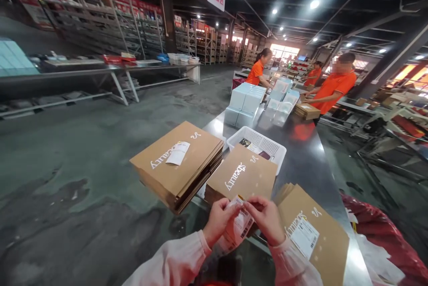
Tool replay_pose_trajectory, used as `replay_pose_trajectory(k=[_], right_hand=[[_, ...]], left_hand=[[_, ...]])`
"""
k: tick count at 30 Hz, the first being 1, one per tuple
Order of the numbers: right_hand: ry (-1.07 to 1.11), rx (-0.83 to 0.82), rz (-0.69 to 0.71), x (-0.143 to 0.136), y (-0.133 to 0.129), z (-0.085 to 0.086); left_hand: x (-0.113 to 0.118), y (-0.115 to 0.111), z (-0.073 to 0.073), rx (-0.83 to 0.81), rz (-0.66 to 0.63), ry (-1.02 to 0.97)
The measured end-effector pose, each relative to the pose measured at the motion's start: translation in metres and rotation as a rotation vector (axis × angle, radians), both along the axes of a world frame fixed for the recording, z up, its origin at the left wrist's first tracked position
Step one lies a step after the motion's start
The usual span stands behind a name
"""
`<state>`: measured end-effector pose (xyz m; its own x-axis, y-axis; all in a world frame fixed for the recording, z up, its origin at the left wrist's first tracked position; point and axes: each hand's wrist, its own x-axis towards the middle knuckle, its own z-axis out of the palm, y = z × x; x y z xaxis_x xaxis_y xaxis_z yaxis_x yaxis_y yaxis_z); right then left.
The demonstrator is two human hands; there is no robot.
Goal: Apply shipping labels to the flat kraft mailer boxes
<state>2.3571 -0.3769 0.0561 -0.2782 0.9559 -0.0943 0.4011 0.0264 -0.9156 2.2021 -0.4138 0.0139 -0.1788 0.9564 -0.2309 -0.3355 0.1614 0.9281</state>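
Observation:
Between my two hands is a strip of printed shipping labels (241,223), its lower end hanging down. My left hand (220,218) pinches it from the left, and my right hand (265,217) pinches its upper right edge. Just beyond my fingers lies a stack of brown cardboard mailers (244,171) with white "beauty" lettering. A taller stack of flat mailers (180,157) stands to the left, a loose white label (178,153) on top. On the right, the top mailer of another pile (317,228) bears a label (305,236).
A white plastic basket (279,145) with small items sits on the metal table (301,161). Light blue boxes (245,101) stand farther along it. Co-workers in orange shirts (337,87) work at the far end. A red bag-lined bin (384,228) is at the right.

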Motion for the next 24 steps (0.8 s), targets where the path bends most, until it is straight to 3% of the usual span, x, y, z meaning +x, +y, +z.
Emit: replay_pose_trajectory(k=[2, 6, 9, 12, 14, 17, 20, 22, 23, 24], right_hand=[[-0.018, 0.119, -0.034, -0.003, 0.019, -0.006], [-0.295, 0.32, -0.209, -0.008, 0.084, -0.017], [-0.452, 0.262, -0.303, -0.011, 0.134, -0.026], [-0.575, 0.228, -0.34, -0.017, 0.157, -0.034], [-0.661, 0.274, -0.224, -0.026, 0.15, -0.039], [-0.757, 0.366, 0.134, -0.039, 0.104, -0.046], [-0.609, 0.463, 0.524, -0.033, 0.034, -0.058], [-0.389, 0.482, 0.724, -0.012, -0.002, -0.07], [-0.309, 0.471, 0.655, 0.002, -0.012, -0.076], [-0.271, 0.454, 0.461, 0.016, -0.016, -0.083]], left_hand=[[-0.004, 0.004, -0.006, -0.027, -0.06, -0.063], [-0.021, 0.0, -0.031, -0.121, -0.396, -0.247], [-0.036, -0.028, -0.059, -0.137, -0.494, -0.225], [-0.054, -0.067, -0.075, -0.176, -0.56, -0.128], [-0.068, -0.084, -0.068, -0.192, -0.605, -0.101], [-0.087, -0.079, -0.037, -0.136, -0.566, -0.116], [-0.093, -0.038, -0.007, -0.077, -0.357, -0.129], [-0.088, 0.001, 0.003, -0.048, -0.222, -0.032], [-0.084, 0.02, 0.005, -0.029, -0.168, 0.101], [-0.08, 0.04, 0.005, -0.013, -0.119, 0.283]])
